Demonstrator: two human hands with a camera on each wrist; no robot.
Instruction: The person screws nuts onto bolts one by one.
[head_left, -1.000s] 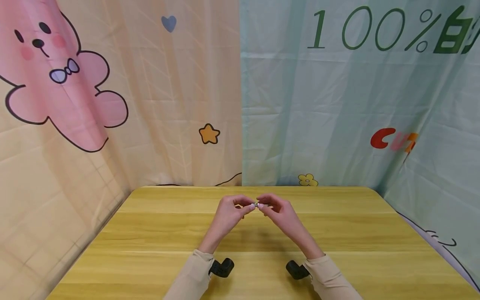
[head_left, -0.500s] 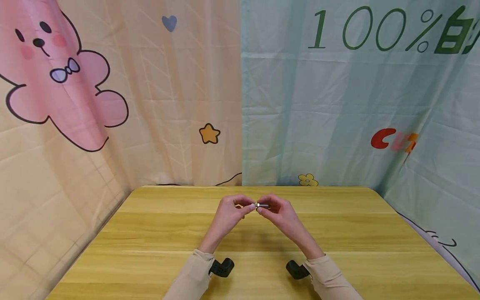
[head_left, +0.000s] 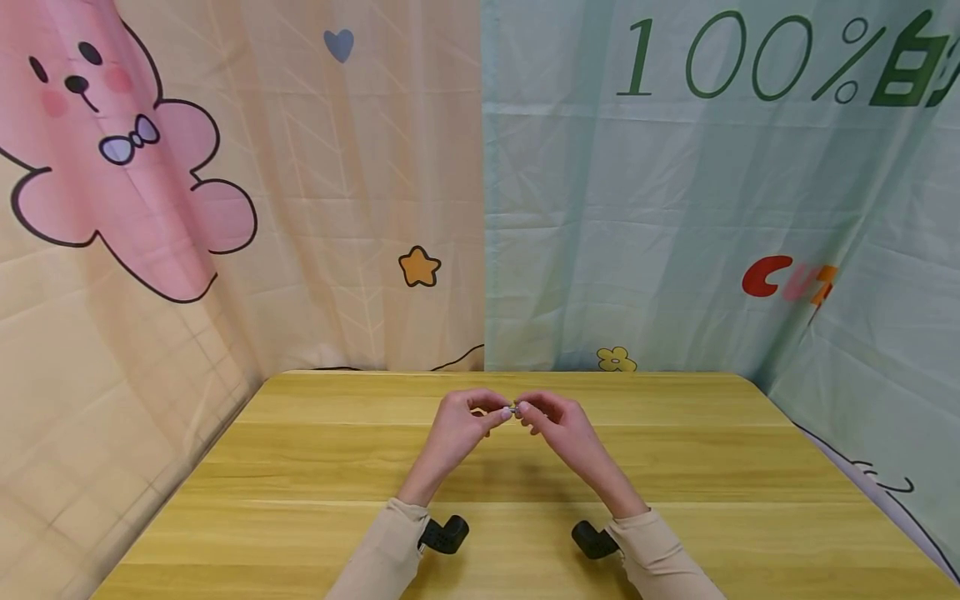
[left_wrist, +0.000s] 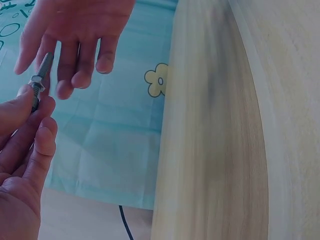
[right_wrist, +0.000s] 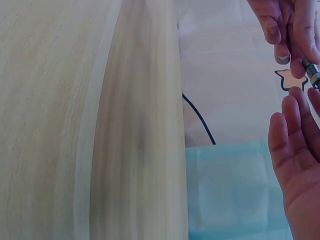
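Note:
At its lower end, a small silver threaded bolt is pinched between thumb and fingers of my left hand. A hex nut sits partway along its shaft. My right hand is at the other end, over the table's far part. In the left wrist view, its index finger lies alongside the shaft while the thumb stands a little apart from it; whether the index touches cannot be told. From the head view, the right thumb covers much of the shaft. The right wrist view shows the right fingers fairly straight near the nut.
The wooden table stretches under both hands. Printed curtains hang behind its far edge and down both sides. Black wrist devices are worn at both sleeves.
Half a second ago the bolt's shaft showed between the right thumb and index; now the right thumb has moved up over it. The left hand keeps its place and its hold.

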